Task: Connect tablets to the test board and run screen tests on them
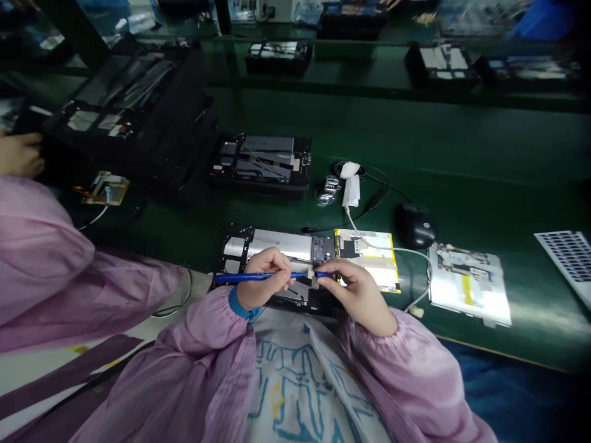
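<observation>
My left hand (264, 280), with a blue band at the wrist, is closed around a blue pen (228, 278). The pen lies level, its tip end pointing right. Between thumb and forefinger, my right hand (360, 294) pinches a small blue cap (322, 274) just off that end. Both hands hover over an opened electronic device (279, 242) with a silvery battery and black frame, partly hidden by them. Just right of it lies a bright panel (385, 258) with yellow edges and a circuit board, partly behind my right hand.
A white cable (406, 250) crosses the yellow-edged panel beside a black mouse (418, 225). Another silvery panel (471, 292) lies at right, near a keyboard (567, 255). Behind are stacked device trays (180, 123) and a black device (263, 160). A co-worker's hand (21, 155) is at left.
</observation>
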A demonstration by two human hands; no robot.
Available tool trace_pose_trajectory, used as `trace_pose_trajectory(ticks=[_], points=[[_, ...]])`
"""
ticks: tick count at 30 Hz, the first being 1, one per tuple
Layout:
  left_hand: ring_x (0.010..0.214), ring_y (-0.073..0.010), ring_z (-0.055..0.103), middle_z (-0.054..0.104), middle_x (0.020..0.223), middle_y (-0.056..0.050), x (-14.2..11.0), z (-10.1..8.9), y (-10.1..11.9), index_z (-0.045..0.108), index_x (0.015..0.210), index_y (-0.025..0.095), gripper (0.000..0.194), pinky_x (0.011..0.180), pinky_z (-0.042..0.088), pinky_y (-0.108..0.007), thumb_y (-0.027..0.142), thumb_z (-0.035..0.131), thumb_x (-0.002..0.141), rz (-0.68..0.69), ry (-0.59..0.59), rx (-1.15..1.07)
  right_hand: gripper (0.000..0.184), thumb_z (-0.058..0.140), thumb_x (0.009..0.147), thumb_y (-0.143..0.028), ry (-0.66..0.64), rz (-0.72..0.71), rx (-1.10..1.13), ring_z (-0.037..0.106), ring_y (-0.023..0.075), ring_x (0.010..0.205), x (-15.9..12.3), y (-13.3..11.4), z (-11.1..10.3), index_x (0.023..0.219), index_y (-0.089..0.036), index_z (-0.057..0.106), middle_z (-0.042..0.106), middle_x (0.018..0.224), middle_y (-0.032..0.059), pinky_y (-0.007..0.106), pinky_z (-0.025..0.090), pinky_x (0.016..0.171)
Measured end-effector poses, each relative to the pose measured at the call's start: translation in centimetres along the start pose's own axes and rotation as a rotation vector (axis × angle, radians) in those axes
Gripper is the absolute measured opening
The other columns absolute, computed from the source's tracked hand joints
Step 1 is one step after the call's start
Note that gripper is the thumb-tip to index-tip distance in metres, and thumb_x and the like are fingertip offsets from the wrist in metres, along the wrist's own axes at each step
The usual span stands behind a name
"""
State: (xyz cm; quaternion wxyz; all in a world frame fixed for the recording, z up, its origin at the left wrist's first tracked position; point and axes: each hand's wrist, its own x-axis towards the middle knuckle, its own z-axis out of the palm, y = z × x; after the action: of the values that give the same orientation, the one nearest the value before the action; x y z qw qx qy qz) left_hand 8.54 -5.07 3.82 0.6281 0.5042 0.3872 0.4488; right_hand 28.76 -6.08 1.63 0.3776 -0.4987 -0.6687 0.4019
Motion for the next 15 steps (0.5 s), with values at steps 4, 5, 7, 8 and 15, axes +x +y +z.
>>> trace_pose_trajectory(ticks=[4,5,7,8,15], points=[[0.051,-0.0072,0.054,0.058,0.067,-0.001,-0.1,-0.1,-0.2,0.047,0.069,0.017,0.023,0.047,0.043,-0.019,0.030,0.062,0.079,-0.001,-0.074,0.043,0.028,0.060,0.085,-0.047,-0.030,-0.038,0.025,0.065,0.0192,0.074,0.1,-1.1,0.7,0.082,-0.021,0.068,0.070,0.080,0.0060,0.031,0.052,0.068],[0.052,-0.0076,0.055,0.059,0.067,-0.001,-0.2,-0.2,-0.3,0.048,0.069,0.017,0.020,0.048,0.043,-0.019,0.028,0.061,0.079,0.010,-0.097,0.064,0.026,0.060,0.085,-0.045,-0.046,-0.054,0.025,0.065,0.0188,0.073,0.1,-1.4,0.9,0.082,-0.021,0.068,0.070,0.079,0.0057,0.030,0.052,0.068],[0.055,-0.0085,0.056,0.061,0.069,-0.003,-0.3,-0.2,-0.3,0.050,0.069,0.016,0.016,0.051,0.044,-0.020,0.024,0.060,0.079,0.047,-0.127,0.130,0.026,0.056,0.089,-0.042,-0.096,-0.075,0.022,0.063,0.0167,0.067,0.1,-2.1,1.4,0.081,-0.020,0.067,0.068,0.073,0.0042,0.027,0.050,0.064],[0.057,-0.0092,0.057,0.062,0.069,-0.003,-0.4,-0.2,-0.2,0.051,0.069,0.016,0.015,0.053,0.045,-0.020,0.023,0.060,0.078,0.072,-0.140,0.179,0.028,0.052,0.091,-0.041,-0.129,-0.078,0.021,0.061,0.0154,0.061,0.0,-2.4,1.6,0.079,-0.020,0.066,0.066,0.067,0.0030,0.026,0.049,0.060],[0.074,-0.0172,0.067,0.070,0.079,-0.008,-1.3,-3.9,2.4,0.062,0.077,0.015,0.014,0.069,0.051,-0.028,0.029,0.063,0.079,0.173,-0.190,0.369,0.042,0.040,0.092,-0.054,0.001,-0.078,-0.343,0.061,0.0260,0.090,-1.1,-1.2,0.8,0.095,-0.017,0.060,0.064,0.094,0.0129,0.041,0.050,0.080]])
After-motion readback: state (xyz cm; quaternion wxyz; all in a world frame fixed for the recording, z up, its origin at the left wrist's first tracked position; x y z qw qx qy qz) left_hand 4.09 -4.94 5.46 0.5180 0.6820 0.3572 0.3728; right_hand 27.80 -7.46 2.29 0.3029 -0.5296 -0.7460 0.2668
